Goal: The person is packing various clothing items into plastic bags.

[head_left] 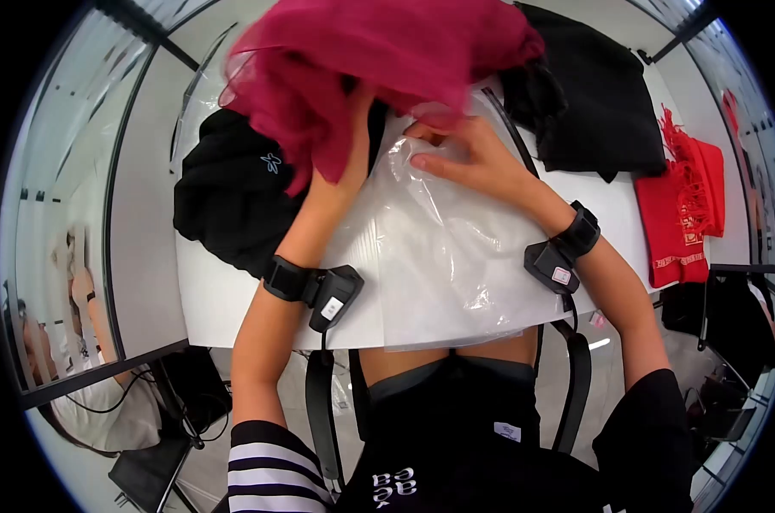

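Magenta cloth (pixel 387 56) covers left grip (pixel 353 147), state unclear; right grip (pixel 471 156) pinches clear bag (pixel 452 265).

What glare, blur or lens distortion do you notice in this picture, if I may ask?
Head view: bright glints streak the clear plastic; head view: the magenta cloth looks smeared, probably by motion; head view: strong wide-angle distortion bows the left partition, and the image corners fall to black.
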`<state>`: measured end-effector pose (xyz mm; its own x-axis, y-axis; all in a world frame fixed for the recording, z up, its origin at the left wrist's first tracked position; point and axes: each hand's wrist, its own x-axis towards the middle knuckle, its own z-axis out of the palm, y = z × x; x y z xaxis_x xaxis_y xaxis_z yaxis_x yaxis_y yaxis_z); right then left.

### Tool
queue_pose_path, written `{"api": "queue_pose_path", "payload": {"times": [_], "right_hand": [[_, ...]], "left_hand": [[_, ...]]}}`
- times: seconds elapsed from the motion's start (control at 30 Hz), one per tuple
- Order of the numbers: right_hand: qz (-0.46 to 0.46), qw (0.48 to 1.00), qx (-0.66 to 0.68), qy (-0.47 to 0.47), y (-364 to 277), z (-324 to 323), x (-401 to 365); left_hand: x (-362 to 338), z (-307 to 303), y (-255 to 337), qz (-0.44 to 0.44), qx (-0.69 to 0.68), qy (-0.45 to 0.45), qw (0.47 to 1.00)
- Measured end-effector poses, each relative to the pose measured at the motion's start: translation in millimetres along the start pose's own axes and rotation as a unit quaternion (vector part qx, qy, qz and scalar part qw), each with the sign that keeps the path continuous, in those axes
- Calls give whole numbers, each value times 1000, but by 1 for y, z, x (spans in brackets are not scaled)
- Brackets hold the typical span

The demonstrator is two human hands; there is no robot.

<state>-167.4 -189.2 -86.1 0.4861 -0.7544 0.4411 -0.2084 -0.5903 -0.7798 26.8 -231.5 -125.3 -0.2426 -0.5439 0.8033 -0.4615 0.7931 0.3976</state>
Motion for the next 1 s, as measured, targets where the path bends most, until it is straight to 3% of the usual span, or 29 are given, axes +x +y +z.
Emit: {"api": "queue_pose_path", "payload": {"times": [0.03, 0.07, 0.13, 0.17, 0.2, 0.27, 0.3, 0.4, 0.43, 0.47, 0.53, 0.6, 0.67, 0.7, 0.77, 0.93, 1.0], "right_hand": [[-31, 999, -12, 13, -2, 0, 0], [-63, 997, -24, 27, -5, 0, 0], [-98, 989, -80, 76, -15, -2, -2], [-135, 974, -137, 118, -18, -2, -4], [-131, 974, -138, 122, -17, -2, -5], [-112, 951, -153, 246, -14, -3, -5], [-95, 949, -151, 262, -13, -5, -6], [-32, 954, -115, 276, -7, -1, -6], [-26, 953, -114, 279, -5, 0, -6], [-26, 953, -115, 280, -5, 0, -6], [-36, 954, -140, 263, -5, 0, -6], [-42, 953, -135, 269, -5, 1, -5], [-46, 952, -129, 275, -7, 1, -5], [-48, 949, -135, 279, -8, 1, -6], [-46, 947, -141, 285, -10, 0, -7], [-54, 946, -218, 233, -9, -1, -8], [-54, 945, -219, 238, -7, -1, -8]], "left_hand": [[5, 4, -6, -8, -46, 72, 996], [5, -1, 1, -7, -48, 68, 997], [12, -18, 29, -131, 139, -161, 968], [22, -22, 38, -134, 122, -229, 956], [21, -24, 43, -132, 119, -234, 956], [18, -29, 50, -176, -21, -253, 951], [19, -28, 54, -207, -50, -274, 938], [10, -19, 48, -170, -117, -203, 957], [5, -20, 51, -275, -157, -207, 926], [6, -21, 49, -275, -158, -208, 926], [10, -21, 40, -421, -365, -173, 812], [19, -20, 52, -399, -358, -170, 827], [31, -23, 74, -464, -506, -76, 723], [30, -22, 64, -464, -507, -78, 722], [29, -25, 40, -361, -501, -151, 772], [19, -21, 50, -428, -521, -139, 725], [27, -26, 61, -413, -357, -208, 811]]}}
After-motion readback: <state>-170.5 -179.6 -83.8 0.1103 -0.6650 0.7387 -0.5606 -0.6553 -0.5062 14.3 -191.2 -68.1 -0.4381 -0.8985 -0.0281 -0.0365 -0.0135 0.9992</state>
